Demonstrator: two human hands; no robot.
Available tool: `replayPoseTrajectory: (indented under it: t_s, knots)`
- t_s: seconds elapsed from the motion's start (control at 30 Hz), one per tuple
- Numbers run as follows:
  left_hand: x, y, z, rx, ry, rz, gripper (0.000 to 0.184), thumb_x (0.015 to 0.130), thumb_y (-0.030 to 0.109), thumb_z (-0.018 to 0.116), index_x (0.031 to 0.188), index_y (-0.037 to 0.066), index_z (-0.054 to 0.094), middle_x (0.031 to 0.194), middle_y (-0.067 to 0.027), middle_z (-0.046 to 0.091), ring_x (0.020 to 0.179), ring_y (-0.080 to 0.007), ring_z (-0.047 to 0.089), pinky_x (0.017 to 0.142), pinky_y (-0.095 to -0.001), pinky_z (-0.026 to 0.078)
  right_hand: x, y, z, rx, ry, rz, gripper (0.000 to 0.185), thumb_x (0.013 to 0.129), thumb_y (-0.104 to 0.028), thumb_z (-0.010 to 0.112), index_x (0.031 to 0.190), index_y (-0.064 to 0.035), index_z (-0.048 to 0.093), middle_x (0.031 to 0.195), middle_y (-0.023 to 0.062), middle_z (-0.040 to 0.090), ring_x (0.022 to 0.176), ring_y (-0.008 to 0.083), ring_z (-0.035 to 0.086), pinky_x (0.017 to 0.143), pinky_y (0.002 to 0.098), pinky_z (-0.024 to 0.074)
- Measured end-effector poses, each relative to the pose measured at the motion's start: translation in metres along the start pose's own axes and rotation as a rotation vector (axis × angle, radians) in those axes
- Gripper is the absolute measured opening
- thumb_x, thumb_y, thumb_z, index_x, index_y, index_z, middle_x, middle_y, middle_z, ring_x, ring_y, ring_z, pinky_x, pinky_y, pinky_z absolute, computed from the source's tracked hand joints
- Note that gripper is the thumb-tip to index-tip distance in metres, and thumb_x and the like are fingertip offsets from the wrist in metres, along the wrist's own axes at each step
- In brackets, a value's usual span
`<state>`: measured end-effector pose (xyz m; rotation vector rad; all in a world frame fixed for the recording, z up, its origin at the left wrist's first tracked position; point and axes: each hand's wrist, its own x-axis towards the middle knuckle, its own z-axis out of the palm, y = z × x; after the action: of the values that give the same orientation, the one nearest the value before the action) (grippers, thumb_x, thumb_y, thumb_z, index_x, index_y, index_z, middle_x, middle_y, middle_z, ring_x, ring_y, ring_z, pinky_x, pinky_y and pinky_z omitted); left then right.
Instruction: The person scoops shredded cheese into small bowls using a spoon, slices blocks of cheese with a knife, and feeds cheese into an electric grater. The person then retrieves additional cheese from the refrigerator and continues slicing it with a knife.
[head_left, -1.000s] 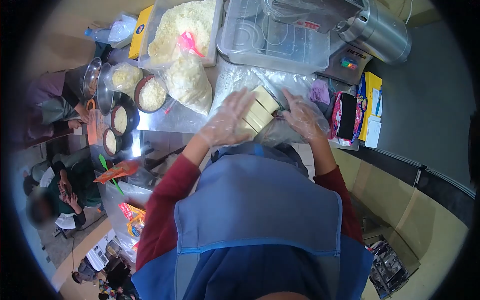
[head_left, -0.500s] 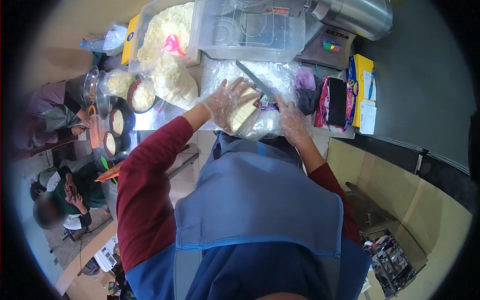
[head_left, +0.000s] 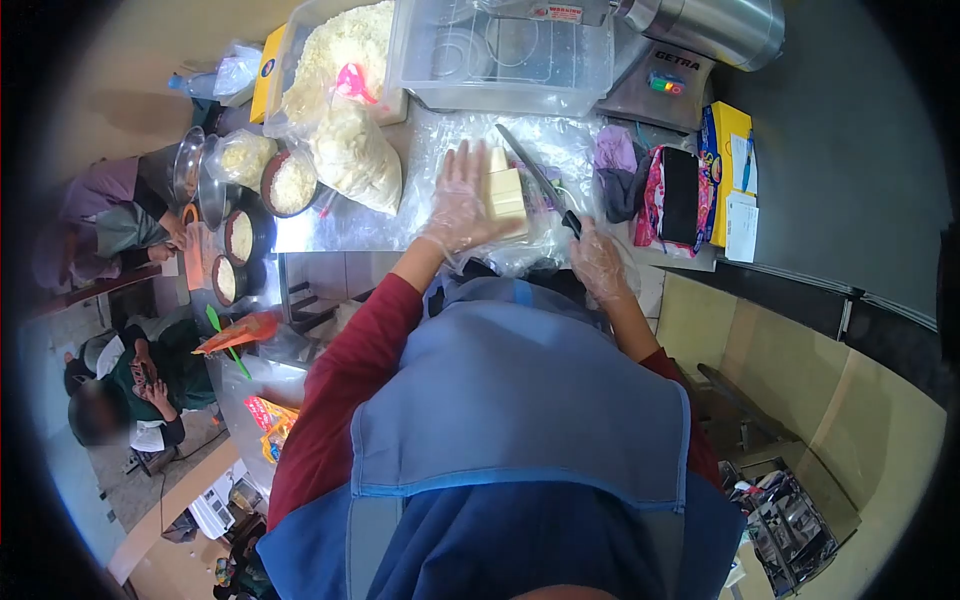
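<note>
A pale cream block that looks like cheese, cut into several pieces, lies on clear plastic wrap on the table. My left hand, in a clear plastic glove, lies flat along the block's left side with fingers stretched upward and the thumb across its lower end. My right hand, gloved too, grips the black handle of a knife. The long blade slants up and left, just right of the block and apart from it.
Behind stand a clear plastic box and a tub of pale shreds. A filled plastic bag and bowls are left. A phone and yellow box are right. Two other people sit at far left.
My left hand has gone from gripping the block's side to lying flat with fingers extended. The knife has moved right, off the block, with my right hand drawn slightly down. The block now stands more upright in view.
</note>
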<state>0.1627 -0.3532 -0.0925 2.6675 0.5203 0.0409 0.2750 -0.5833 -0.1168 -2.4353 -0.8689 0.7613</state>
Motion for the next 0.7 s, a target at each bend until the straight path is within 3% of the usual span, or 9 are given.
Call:
replayPoseTrajectory:
  t_s: [0.03,0.07,0.13,0.17,0.2,0.3,0.47,0.67,0.7]
  knots:
    - [-0.002,-0.010,-0.001,-0.103,0.165,0.075,0.114,0.073,0.052,0.072,0.150,0.000,0.006,0.153,-0.0280,0.012,0.143,-0.0436,0.008,0.117,-0.0449,0.013,0.001,-0.003,0.000,0.012,-0.024,0.026,0.039,0.089,-0.022,0.051,0.121,-0.0005,0.046,0.085,0.0300,0.062,0.080,0.0469,0.061,0.073,0.0549,0.0454]
    - [-0.004,-0.018,-0.001,-0.100,0.165,0.080,0.114,0.073,0.052,0.072,0.150,0.000,0.006,0.153,-0.0280,0.012,0.143,-0.0436,0.008,0.117,-0.0449,0.013,0.001,-0.007,0.000,0.015,-0.020,0.026,0.039,0.089,-0.022,0.051,0.121,-0.0005,0.046,0.085,0.0300,0.062,0.080,0.0469,0.061,0.073,0.0549,0.0454]
    - [-0.009,-0.034,0.006,-0.843,0.321,-0.183,0.092,0.091,0.043,0.056,0.148,-0.006,0.004,0.155,-0.0257,0.009,0.145,-0.0325,0.007,0.118,-0.0366,0.006,-0.005,-0.018,0.002,0.038,0.016,0.036,0.030,0.089,-0.021,0.052,0.107,0.0029,0.047,0.084,0.0288,0.063,0.083,0.0462,0.062,0.075,0.0541,0.0471]
    - [-0.008,-0.054,0.030,-0.985,0.286,-0.204,0.078,0.099,0.044,0.041,0.150,-0.002,0.005,0.157,-0.0191,0.009,0.145,-0.0253,0.007,0.117,-0.0327,0.006,-0.006,-0.023,0.005,0.041,0.017,0.044,0.030,0.089,-0.021,0.052,0.107,0.0029,0.047,0.084,0.0288,0.063,0.083,0.0462,0.062,0.075,0.0541,0.0471]
    - [-0.008,-0.068,0.050,-0.986,0.277,-0.202,0.078,0.099,0.044,0.041,0.150,-0.002,0.005,0.157,-0.0191,0.009,0.145,-0.0253,0.007,0.117,-0.0327,0.006,-0.004,-0.028,0.009,0.052,0.027,0.037,0.030,0.090,-0.021,0.050,0.107,0.0033,0.047,0.085,0.0291,0.063,0.083,0.0464,0.062,0.075,0.0542,0.0471]
    - [-0.004,-0.052,0.055,-1.601,0.038,-0.297,0.073,0.100,0.056,0.022,0.152,0.006,0.007,0.157,-0.0114,0.016,0.142,-0.0241,0.020,0.116,-0.0345,0.017,0.002,-0.045,0.017,0.044,0.005,0.069,0.029,0.092,-0.019,0.045,0.108,0.0038,0.046,0.087,0.0302,0.063,0.085,0.0473,0.061,0.077,0.0546,0.0469]
    - [-0.003,-0.016,0.030,-1.659,0.106,-0.366,0.071,0.099,0.059,0.023,0.153,0.016,0.008,0.149,-0.0132,0.030,0.135,-0.0242,0.032,0.113,-0.0352,0.024,0.005,-0.057,0.042,0.002,0.057,0.119,0.033,0.092,-0.023,0.047,0.113,0.0019,0.041,0.079,0.0308,0.062,0.080,0.0491,0.061,0.072,0.0551,0.0467]
    - [0.004,-0.046,0.049,-1.728,-0.006,-0.379,0.075,0.098,0.060,0.025,0.151,0.008,0.015,0.153,-0.0099,0.025,0.139,-0.0232,0.028,0.115,-0.0360,0.021,-0.004,-0.078,0.030,0.047,0.023,0.250,0.029,0.092,-0.015,0.038,0.115,0.0028,0.041,0.091,0.0336,0.062,0.090,0.0498,0.060,0.082,0.0553,0.0451]
    - [0.009,-0.056,0.051,-1.655,0.024,-0.387,0.068,0.099,0.057,0.025,0.143,0.004,0.029,0.140,-0.0107,0.039,0.128,-0.0219,0.038,0.111,-0.0345,0.026,-0.005,-0.072,0.032,0.015,0.088,0.209,0.029,0.093,-0.018,0.042,0.115,0.0009,0.041,0.087,0.0318,0.062,0.086,0.0490,0.060,0.077,0.0554,0.0455]
